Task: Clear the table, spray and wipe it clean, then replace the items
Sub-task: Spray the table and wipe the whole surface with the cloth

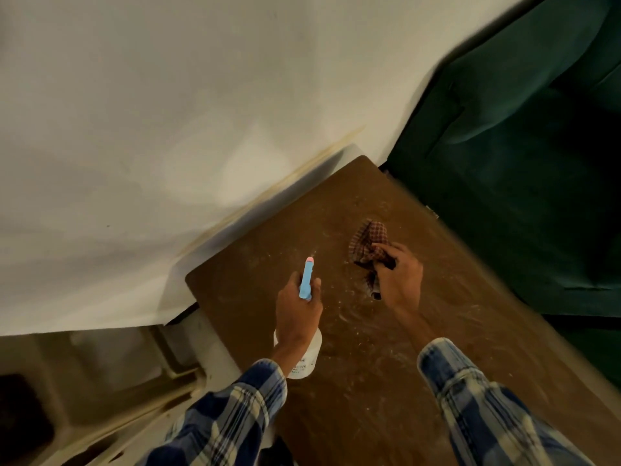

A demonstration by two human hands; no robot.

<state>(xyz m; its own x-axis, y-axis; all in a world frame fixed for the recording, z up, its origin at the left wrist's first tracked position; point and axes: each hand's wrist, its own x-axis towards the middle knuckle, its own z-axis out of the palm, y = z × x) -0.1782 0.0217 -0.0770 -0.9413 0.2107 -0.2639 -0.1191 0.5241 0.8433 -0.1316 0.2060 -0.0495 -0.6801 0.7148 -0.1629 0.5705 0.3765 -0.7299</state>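
The brown wooden table [376, 381] runs from lower centre to the wall, its top speckled with wet droplets and streaks. My left hand [297, 311] grips a white spray bottle [307, 359] with a light blue head and pink nozzle, held above the table's left part, nozzle pointing toward the far end. My right hand [400, 279] is closed on a crumpled red checked cloth [369, 243], pressed on the tabletop to the right of the nozzle. No other items are on the table.
A white wall [168, 112] stands behind and left of the table. A dark green upholstered sofa [524, 146] borders the table's right side. Beige plastic furniture [100, 381] sits low at the left, beside the table's left edge.
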